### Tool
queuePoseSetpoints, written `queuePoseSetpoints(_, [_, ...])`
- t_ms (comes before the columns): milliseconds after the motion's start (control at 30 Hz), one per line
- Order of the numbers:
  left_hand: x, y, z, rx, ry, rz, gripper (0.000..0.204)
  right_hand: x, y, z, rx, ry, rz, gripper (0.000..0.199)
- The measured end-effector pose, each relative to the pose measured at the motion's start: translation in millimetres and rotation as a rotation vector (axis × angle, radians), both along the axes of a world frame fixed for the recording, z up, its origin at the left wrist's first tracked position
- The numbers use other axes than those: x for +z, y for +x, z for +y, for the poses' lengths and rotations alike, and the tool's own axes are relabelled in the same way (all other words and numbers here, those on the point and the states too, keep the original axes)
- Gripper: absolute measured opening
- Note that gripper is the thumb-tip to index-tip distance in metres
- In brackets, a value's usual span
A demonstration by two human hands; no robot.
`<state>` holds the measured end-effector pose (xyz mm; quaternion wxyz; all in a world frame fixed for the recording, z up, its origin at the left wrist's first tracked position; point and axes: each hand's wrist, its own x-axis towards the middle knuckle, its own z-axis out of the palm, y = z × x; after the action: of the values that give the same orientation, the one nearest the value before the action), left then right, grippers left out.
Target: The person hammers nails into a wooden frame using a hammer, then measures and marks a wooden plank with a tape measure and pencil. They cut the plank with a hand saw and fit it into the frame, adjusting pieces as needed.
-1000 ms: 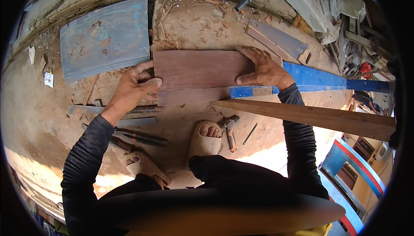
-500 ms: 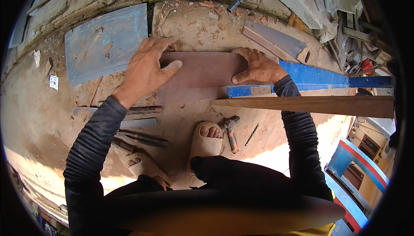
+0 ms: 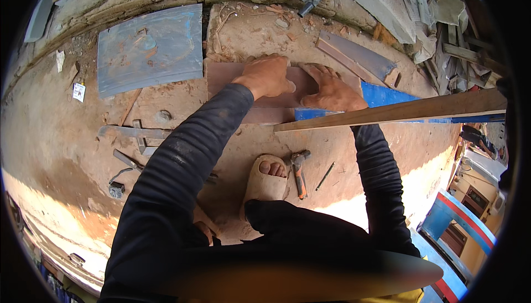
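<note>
On the ground ahead of me lies a flat brown board (image 3: 218, 76), with blue-painted wood (image 3: 387, 95) extending from its right end. My left hand (image 3: 266, 76) is over the middle of the board, its fingers bent over the far edge and its thumb on the face. Close by on the right, my right hand (image 3: 334, 88) spans the same board, fingers at the far edge and thumb toward the near edge. A long bare wooden plank (image 3: 409, 112) slants above my right wrist, hiding part of the blue wood.
A hammer with an orange handle (image 3: 300, 180) and a pencil (image 3: 325, 175) lie by my sandalled foot (image 3: 267, 175). A grey sheet (image 3: 149, 51) is at far left. A saw-like flat piece (image 3: 362, 57) sits at far right, before piled scrap (image 3: 442, 32). Several tools lie left of my arm.
My left hand has moved right, from the board's left end to its middle, close to my right hand. My left forearm now covers some tools. The plank's right end appears higher.
</note>
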<state>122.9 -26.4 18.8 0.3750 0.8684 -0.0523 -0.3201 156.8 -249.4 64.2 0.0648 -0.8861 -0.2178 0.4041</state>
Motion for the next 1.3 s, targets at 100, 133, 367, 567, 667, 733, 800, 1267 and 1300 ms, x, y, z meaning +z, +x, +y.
queuePoseSetpoints(100, [-7, 1, -9, 0.059, 0.013, 0.011, 0.068, -5, 1, -1, 0.018, 0.011, -0.021, 0.097])
queuePoseSetpoints(133, [-9, 0, -14, 0.070, 0.010, 0.028, 0.069, -7, 2, -1, -0.020, 0.028, 0.006, 0.099])
queuePoseSetpoints(367, [-22, -27, -39, 0.350, 0.048, -0.256, 0.054, -6, 12, 3, -0.010, 0.086, 0.057, 0.103])
queuePoseSetpoints(567, [-38, -27, -47, 0.363, 0.069, -0.333, 0.036, 0, 20, 6, 0.042, 0.089, 0.068, 0.092])
queuePoseSetpoints(667, [-31, -24, -39, 0.323, -0.002, -0.288, 0.038, -3, 24, 9, -0.077, 0.023, 0.011, 0.068])
queuePoseSetpoints(733, [-20, -16, -20, 0.249, -0.040, -0.201, 0.042, -3, 25, 10, -0.028, 0.036, -0.033, 0.061])
queuePoseSetpoints(800, [-7, -11, 6, 0.203, 0.029, -0.133, 0.050, -2, 27, 10, -0.054, 0.061, -0.037, 0.056])
queuePoseSetpoints(1267, [-7, 17, 85, -0.029, -0.061, 0.279, 0.050, -44, 52, 11, -0.200, 0.332, 0.411, 0.040])
queuePoseSetpoints(1300, [-8, 15, 84, -0.032, -0.052, 0.252, 0.049, -49, 53, 10, -0.213, 0.361, 0.407, 0.037])
